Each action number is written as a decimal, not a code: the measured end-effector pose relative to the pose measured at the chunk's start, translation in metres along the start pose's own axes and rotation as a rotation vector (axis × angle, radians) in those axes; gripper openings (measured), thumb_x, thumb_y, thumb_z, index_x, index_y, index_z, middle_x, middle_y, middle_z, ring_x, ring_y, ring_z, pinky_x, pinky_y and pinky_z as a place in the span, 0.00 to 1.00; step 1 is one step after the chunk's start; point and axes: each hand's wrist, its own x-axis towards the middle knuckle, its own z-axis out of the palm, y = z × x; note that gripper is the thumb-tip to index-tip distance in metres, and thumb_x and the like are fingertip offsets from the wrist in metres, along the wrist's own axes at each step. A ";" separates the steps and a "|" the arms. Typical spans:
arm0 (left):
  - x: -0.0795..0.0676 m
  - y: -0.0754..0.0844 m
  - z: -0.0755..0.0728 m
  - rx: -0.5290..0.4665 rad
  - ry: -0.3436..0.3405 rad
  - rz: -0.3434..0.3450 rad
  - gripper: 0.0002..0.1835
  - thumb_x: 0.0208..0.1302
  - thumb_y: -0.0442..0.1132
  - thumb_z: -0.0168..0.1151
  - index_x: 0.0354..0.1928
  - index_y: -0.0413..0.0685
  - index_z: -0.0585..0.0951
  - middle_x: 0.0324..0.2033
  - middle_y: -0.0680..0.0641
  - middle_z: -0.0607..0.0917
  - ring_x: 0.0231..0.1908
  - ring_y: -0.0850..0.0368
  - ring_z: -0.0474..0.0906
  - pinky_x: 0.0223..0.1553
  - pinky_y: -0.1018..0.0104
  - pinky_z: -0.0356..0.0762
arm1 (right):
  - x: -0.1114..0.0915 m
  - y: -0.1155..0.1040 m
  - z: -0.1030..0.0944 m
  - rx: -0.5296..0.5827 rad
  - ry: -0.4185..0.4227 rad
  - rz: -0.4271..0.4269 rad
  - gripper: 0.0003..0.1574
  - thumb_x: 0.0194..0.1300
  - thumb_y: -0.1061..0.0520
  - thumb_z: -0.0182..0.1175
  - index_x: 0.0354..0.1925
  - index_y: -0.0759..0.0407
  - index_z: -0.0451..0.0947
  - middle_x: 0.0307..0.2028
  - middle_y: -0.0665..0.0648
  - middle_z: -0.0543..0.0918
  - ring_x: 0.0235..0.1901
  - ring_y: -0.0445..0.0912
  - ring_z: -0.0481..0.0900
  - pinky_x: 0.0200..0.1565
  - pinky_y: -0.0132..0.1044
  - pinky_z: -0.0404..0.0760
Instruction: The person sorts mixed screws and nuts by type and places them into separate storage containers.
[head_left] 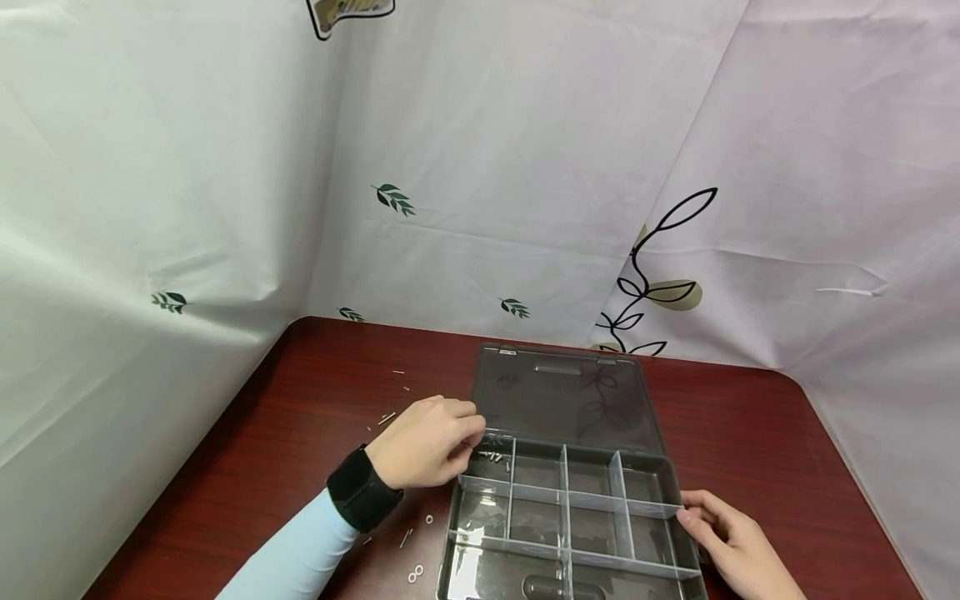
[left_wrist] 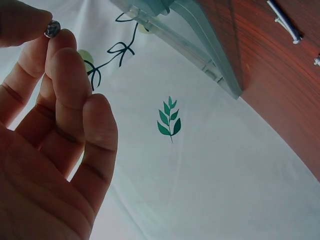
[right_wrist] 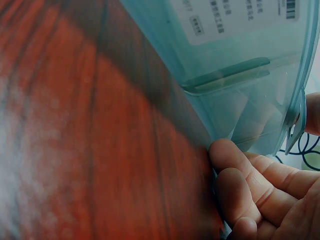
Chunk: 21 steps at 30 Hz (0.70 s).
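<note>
My left hand (head_left: 427,442) is over the back-left compartment of a grey see-through compartment box (head_left: 566,550). Between thumb and fingertip it pinches a small screw (left_wrist: 52,29), whose shiny round head shows in the left wrist view. Several small screws (head_left: 492,457) lie in the compartment below that hand. At the box's right wall, my right hand (head_left: 731,537) grips the side, thumb near the rim and fingers along the lower edge. The right wrist view shows these fingers (right_wrist: 232,160) against the box's underside, which bears a white label (right_wrist: 240,17).
The box's lid (head_left: 562,396) lies folded back on the dark red table (head_left: 315,392). Left of the box are scattered long screws (head_left: 386,418), a thin pin (head_left: 406,537) and several white washers (head_left: 416,573). A patterned white cloth (head_left: 480,167) hangs behind the table.
</note>
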 end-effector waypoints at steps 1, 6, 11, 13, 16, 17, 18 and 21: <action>0.000 0.000 0.000 0.000 0.000 0.000 0.06 0.48 0.40 0.61 0.28 0.59 0.73 0.26 0.63 0.66 0.24 0.69 0.63 0.30 0.69 0.66 | 0.000 0.000 0.000 0.000 0.000 0.001 0.28 0.73 0.44 0.51 0.58 0.63 0.76 0.29 0.48 0.76 0.25 0.38 0.69 0.29 0.35 0.67; 0.000 0.001 -0.001 -0.026 -0.032 -0.042 0.28 0.54 0.62 0.64 0.54 0.56 0.79 0.51 0.58 0.76 0.42 0.65 0.75 0.44 0.66 0.74 | 0.000 -0.001 0.000 0.001 0.001 0.000 0.28 0.73 0.44 0.51 0.58 0.63 0.76 0.28 0.48 0.75 0.25 0.38 0.69 0.29 0.34 0.67; -0.002 -0.005 -0.004 -0.051 -0.055 -0.090 0.37 0.56 0.68 0.59 0.64 0.55 0.75 0.62 0.54 0.73 0.53 0.63 0.75 0.52 0.63 0.74 | 0.001 -0.002 0.000 0.005 0.002 0.001 0.28 0.72 0.44 0.52 0.57 0.63 0.76 0.28 0.48 0.74 0.25 0.38 0.69 0.29 0.34 0.67; -0.003 -0.007 -0.006 -0.063 -0.055 -0.100 0.37 0.56 0.66 0.61 0.63 0.53 0.76 0.62 0.53 0.73 0.52 0.62 0.75 0.51 0.62 0.74 | 0.001 -0.001 -0.001 0.005 0.003 0.004 0.28 0.72 0.44 0.52 0.57 0.63 0.76 0.28 0.48 0.74 0.25 0.38 0.69 0.29 0.34 0.67; -0.004 -0.010 -0.008 -0.070 -0.061 -0.118 0.37 0.54 0.63 0.64 0.63 0.53 0.76 0.61 0.53 0.74 0.50 0.62 0.76 0.49 0.61 0.75 | 0.001 -0.001 -0.001 0.006 0.002 0.012 0.28 0.72 0.44 0.52 0.57 0.63 0.76 0.28 0.48 0.74 0.25 0.38 0.69 0.29 0.34 0.67; -0.004 -0.011 -0.008 -0.070 -0.062 -0.125 0.37 0.54 0.63 0.65 0.63 0.53 0.76 0.61 0.54 0.74 0.49 0.62 0.76 0.48 0.61 0.75 | 0.001 -0.001 -0.001 0.007 0.002 0.014 0.28 0.72 0.44 0.52 0.57 0.64 0.76 0.29 0.49 0.74 0.25 0.38 0.69 0.29 0.34 0.67; -0.004 -0.012 -0.009 -0.067 -0.062 -0.130 0.37 0.53 0.63 0.65 0.63 0.54 0.76 0.60 0.54 0.74 0.49 0.62 0.76 0.48 0.61 0.75 | 0.001 -0.001 -0.001 0.008 0.001 0.016 0.28 0.72 0.44 0.52 0.57 0.64 0.76 0.29 0.49 0.74 0.25 0.39 0.69 0.29 0.34 0.68; -0.006 -0.016 -0.010 -0.051 -0.070 -0.146 0.37 0.53 0.63 0.65 0.63 0.54 0.76 0.60 0.55 0.74 0.49 0.63 0.75 0.47 0.61 0.75 | 0.001 -0.001 -0.001 0.011 -0.004 0.023 0.29 0.72 0.44 0.52 0.58 0.64 0.76 0.30 0.49 0.76 0.26 0.38 0.70 0.30 0.34 0.68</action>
